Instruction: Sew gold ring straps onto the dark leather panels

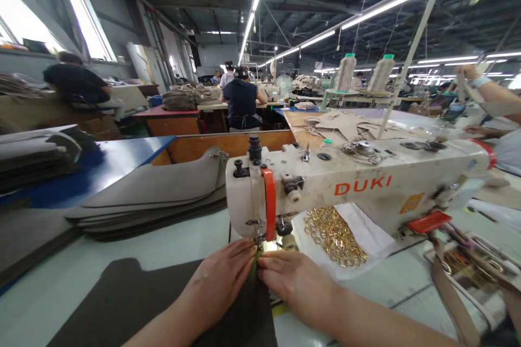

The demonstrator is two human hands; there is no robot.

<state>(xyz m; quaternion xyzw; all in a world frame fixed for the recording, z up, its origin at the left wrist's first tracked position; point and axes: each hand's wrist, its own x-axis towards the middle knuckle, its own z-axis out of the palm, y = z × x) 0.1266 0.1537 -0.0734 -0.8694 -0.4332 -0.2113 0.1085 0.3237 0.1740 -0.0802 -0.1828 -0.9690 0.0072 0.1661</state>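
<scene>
One dark panel (pixel 136 295) is spread on the near side of the sewing machine (pixel 321 173); its edge is pinched by left hand (pixel 222 276) and right hand (pixel 296 277), presumably for alignment. Gold fittings (pixel 336 237) are placed right, apparently for easy reach.

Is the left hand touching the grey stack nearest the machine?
Apart. The head view shows a strip of pale tabletop between the left hand and the grey stack beyond it.
</scene>
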